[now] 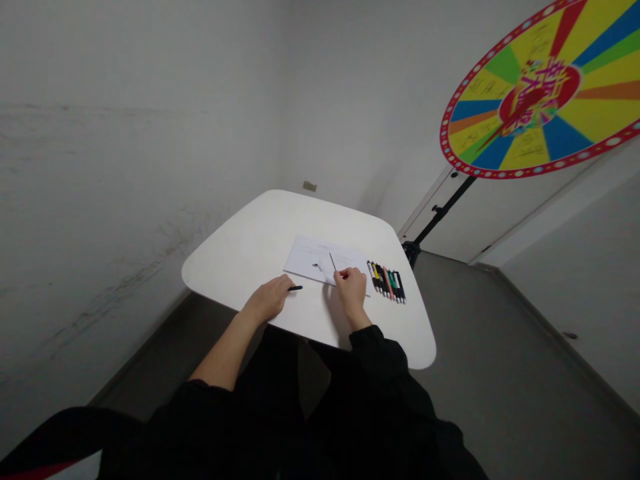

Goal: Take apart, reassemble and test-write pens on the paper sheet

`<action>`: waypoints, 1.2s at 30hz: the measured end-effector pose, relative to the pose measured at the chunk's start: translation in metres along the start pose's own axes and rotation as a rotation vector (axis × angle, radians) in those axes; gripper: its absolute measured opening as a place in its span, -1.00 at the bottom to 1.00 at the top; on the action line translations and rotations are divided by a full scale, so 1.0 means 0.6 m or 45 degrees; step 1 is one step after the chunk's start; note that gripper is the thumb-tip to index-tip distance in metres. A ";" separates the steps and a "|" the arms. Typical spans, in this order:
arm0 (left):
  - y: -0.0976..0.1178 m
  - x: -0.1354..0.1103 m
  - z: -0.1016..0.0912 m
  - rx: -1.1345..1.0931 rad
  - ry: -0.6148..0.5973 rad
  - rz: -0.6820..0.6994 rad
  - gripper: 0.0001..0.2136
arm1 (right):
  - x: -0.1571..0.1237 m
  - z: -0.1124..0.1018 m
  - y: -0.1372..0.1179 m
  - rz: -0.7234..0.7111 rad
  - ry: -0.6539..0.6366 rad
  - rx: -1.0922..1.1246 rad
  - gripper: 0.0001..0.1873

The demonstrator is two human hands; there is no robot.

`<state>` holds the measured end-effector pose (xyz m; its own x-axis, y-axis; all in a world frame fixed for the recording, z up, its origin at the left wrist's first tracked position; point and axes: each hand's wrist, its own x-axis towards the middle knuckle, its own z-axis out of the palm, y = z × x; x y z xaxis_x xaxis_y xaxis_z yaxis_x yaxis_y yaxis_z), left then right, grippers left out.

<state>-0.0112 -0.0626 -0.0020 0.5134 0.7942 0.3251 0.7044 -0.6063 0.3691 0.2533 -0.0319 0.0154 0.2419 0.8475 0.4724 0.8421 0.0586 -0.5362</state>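
My left hand (267, 299) rests near the table's front edge, its fingers closed on a short black pen piece (296, 288) that sticks out to the right. My right hand (351, 291) is closed in a pinch on a thin dark rod (333, 261), which looks like a pen refill and points up and away over the paper. Under it lies a white sheet or pad of paper (305, 250) with faint lines on it. A couple of small dark and pale pieces (317, 266), too small to name, lie on the paper.
Right of the paper, several pens (387, 281) in black, yellow, pink and green lie in a row on the white table (240, 247). A colourful prize wheel (540, 93) on a black stand (434, 223) rises behind on the right. Walls stand close at left and back.
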 end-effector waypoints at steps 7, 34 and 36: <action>0.005 0.001 -0.006 0.021 -0.017 0.005 -0.76 | -0.018 0.019 -0.009 -0.005 -0.092 -0.086 -0.82; 0.006 0.000 -0.005 0.025 -0.012 -0.005 -0.77 | -0.019 0.012 -0.008 0.028 -0.134 -0.026 -0.69; 0.004 0.000 -0.002 0.017 0.016 0.012 -0.77 | -0.020 0.013 -0.010 -0.002 -0.081 0.062 -0.65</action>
<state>-0.0103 -0.0641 -0.0003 0.5139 0.7879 0.3393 0.7061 -0.6131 0.3542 0.2416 -0.0385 0.0075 0.2078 0.8793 0.4286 0.8177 0.0844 -0.5694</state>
